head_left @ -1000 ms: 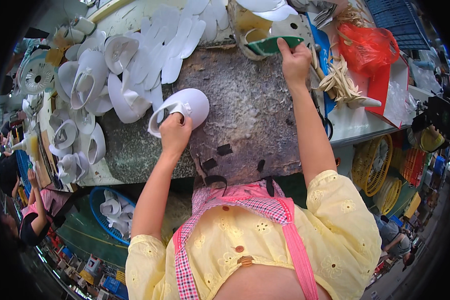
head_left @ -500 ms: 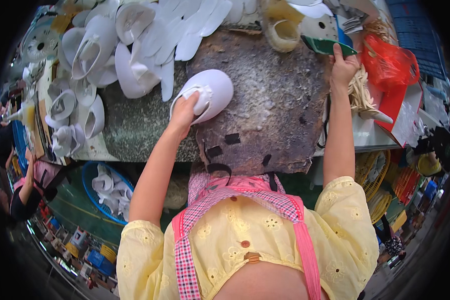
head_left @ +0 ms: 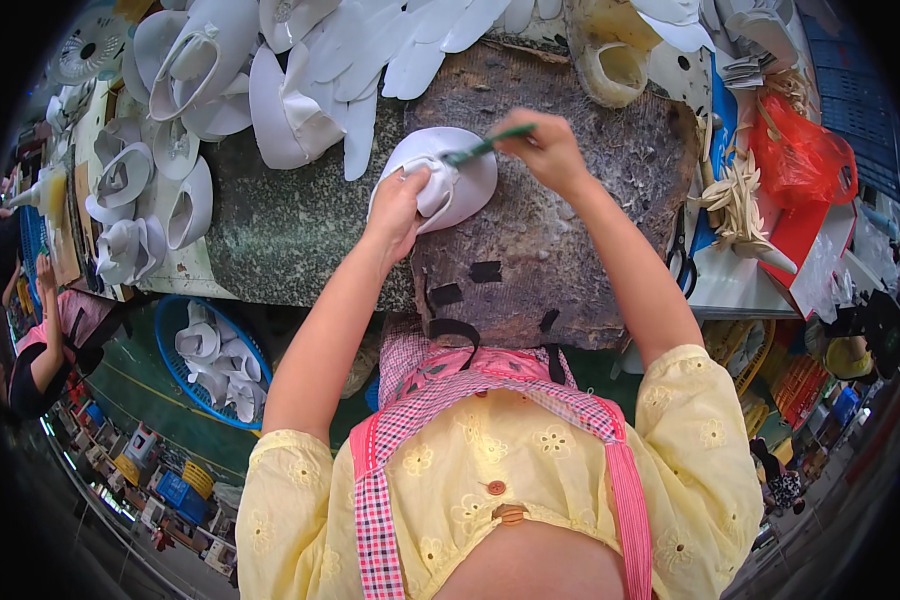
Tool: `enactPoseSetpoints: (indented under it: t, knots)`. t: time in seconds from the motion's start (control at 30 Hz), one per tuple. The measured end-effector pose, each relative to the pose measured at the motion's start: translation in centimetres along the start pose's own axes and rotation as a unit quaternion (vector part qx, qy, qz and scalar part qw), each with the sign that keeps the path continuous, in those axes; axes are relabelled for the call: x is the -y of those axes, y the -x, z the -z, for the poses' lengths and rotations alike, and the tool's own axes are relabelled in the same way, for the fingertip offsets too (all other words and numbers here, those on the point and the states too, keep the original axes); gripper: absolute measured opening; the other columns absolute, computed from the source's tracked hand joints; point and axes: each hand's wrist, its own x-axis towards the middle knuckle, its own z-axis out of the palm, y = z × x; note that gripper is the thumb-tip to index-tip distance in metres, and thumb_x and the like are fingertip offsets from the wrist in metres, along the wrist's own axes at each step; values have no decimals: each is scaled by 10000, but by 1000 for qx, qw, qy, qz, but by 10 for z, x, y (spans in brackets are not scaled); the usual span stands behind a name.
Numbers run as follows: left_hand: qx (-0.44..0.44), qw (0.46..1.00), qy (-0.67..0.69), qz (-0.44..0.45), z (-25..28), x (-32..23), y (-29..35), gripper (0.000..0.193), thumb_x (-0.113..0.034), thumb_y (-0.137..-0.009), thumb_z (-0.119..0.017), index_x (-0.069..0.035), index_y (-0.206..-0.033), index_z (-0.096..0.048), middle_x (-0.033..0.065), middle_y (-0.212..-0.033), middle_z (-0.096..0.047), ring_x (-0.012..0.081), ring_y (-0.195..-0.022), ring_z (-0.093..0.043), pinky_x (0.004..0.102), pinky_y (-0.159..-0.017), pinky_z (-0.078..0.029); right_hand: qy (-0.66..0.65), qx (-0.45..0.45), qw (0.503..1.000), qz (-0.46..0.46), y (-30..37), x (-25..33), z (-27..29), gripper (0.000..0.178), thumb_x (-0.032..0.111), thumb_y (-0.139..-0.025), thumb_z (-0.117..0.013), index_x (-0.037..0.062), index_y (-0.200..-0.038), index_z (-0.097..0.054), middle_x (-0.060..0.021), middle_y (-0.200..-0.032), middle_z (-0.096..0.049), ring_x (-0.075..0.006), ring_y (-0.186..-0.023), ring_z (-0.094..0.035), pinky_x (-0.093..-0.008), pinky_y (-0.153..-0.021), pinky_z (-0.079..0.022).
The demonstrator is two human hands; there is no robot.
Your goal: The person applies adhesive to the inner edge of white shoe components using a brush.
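Along the left of the bench, I make out a nozzled bottle (head_left: 50,192) beside a cluster of white shoe uppers (head_left: 130,258), with a blue basket (head_left: 164,357) holding more white pieces below the bench edge. Farther right, a fan of white insoles (head_left: 425,65) lies along the far side.

Near the middle, my left hand (head_left: 396,214) is clenched on a white slipper-like upper (head_left: 476,190), thumb pressing over its near side. That piece sits above the left part of a dark, worn mat (head_left: 580,262), rounded edge turned away to the right; I cannot tell whether it rests on the surface.

Just right of it, my right hand (head_left: 546,152) grasps a green flat tool (head_left: 505,138), its tip at the puckered centre of the upper. Half a second ago that tool was over by the yellowish cup (head_left: 587,62), well apart from the piece. Now both hands meet over one upper, so I judge the work has passed from the cup to the piece itself.

At far right, pale strips (head_left: 738,205) lie bundled below a red plastic bag (head_left: 798,152).
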Motion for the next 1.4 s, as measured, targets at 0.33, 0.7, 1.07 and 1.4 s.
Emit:
enactPoseSetpoints:
  t: [0.33, 0.7, 1.07, 1.4]
  knots:
    - [-13, 999, 42, -10, -5, 2, 1, 259, -150, -841, -399, 4, -1043, -451, 95, -1002, -510, 177, -893, -514, 324, -771, -425, -102, -136, 984, -57, 28, -11, -17, 78, -15, -690, -588, 25, -756, -593, -14, -663, -556, -83, -600, -485, -214, -532, -386]
    - [-29, 992, 110, -50, -25, -2, 23, 575, -430, -782, -487, 31, -1106, -375, 127, -1085, -461, 255, -1023, -449, 434, -848, -376, 139, -401, 905, 9, 54, 1, 97, 81, 90, -757, -585, 15, -735, -562, 6, -602, -536, -58, -498, -460, -192, -463, -364]
    - [-41, 773, -628, -82, -38, -32, 40, 497, -317, -608, -641, 48, -933, -554, 182, -856, -583, 280, -815, -567, 314, -737, -419, 276, -373, 881, 95, 8, -25, 122, 114, 153, -685, -640, 78, -752, -588, -89, -605, -551, -199, -532, -537, -286, -493, -402]
    - [103, 852, -475, -193, 16, -11, 16, 511, -156, -650, -627, 50, -1081, -445, 177, -1028, -516, 225, -969, -496, 298, -805, -384, -42, -469, 882, -16, 44, -17, 154, 151, 161, -732, -627, 20, -725, -573, -7, -577, -552, -65, -469, -494, -190, -425, -377]
